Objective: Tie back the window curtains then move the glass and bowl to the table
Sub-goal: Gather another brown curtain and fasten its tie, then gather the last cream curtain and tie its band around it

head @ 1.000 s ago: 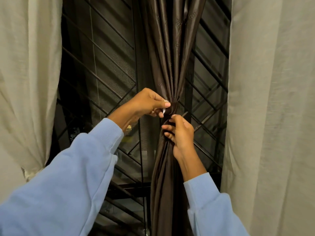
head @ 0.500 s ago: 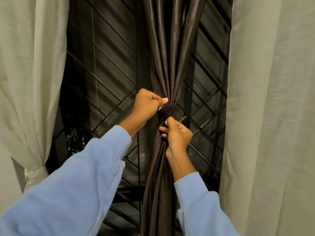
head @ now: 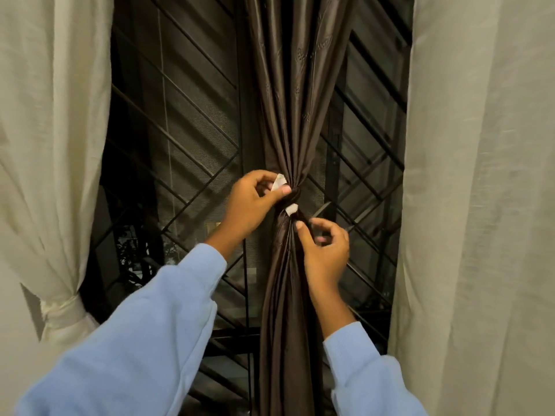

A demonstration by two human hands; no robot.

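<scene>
Head view: the tie-back [head: 293, 196] ends, pinched in the left hand [head: 252, 203] and right hand [head: 326, 250], should be drawn evenly so the brown curtain [head: 295, 100] is cinched snugly.

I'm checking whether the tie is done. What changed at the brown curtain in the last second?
The left hand loosened from a fist to pinch the tie's white tab. The right hand let go of the brown curtain below the knot; its fingers now curl at the tie's lower end, grip unclear. The knot stayed put; the left cream curtain stays tied.
</scene>
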